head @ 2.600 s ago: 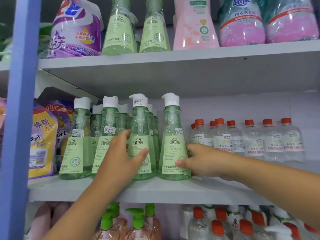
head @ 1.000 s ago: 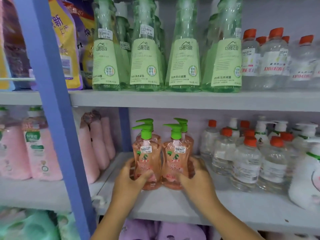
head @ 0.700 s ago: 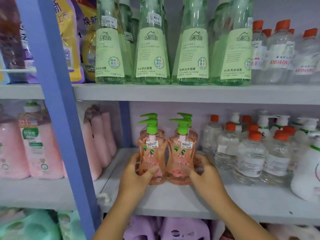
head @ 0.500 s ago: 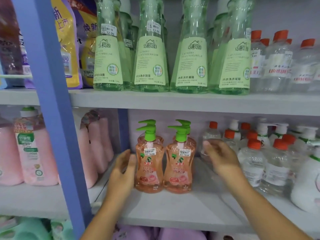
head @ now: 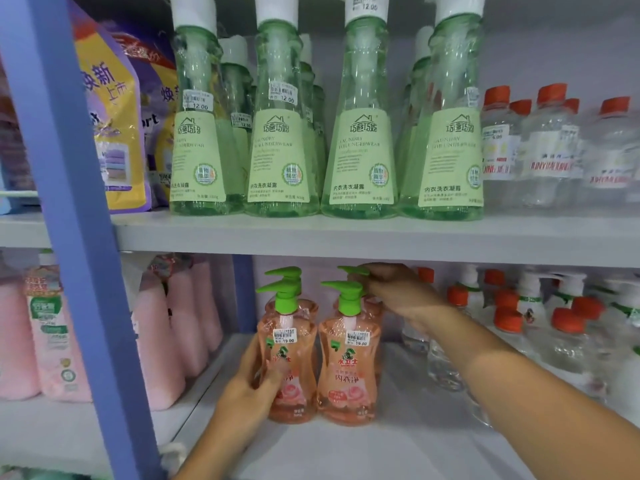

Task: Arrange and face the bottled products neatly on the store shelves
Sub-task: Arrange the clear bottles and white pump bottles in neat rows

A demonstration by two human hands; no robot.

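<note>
Two peach pump bottles with green pumps stand side by side at the front of the lower shelf [head: 398, 441]: the left one [head: 289, 372] and the right one [head: 348, 375], labels facing me. Two more stand behind them. My left hand [head: 247, 386] wraps the left front bottle's lower side. My right hand [head: 394, 289] reaches behind and pinches the green pump head [head: 351, 270] of the rear right bottle. On the upper shelf [head: 346, 237] a row of tall green bottles [head: 360, 157] stands faced forward.
A blue upright post [head: 79, 220] crosses the left. Pink bottles [head: 173, 334] stand left of the peach ones. Clear orange-capped bottles [head: 512, 327] and white pump bottles crowd the right of the lower shelf. Refill pouches [head: 114, 133] sit upper left.
My hands left the sides of the front pair. The left hand moved onto the left front bottle; the right hand rose and reached back to the rear bottle's pump head.
</note>
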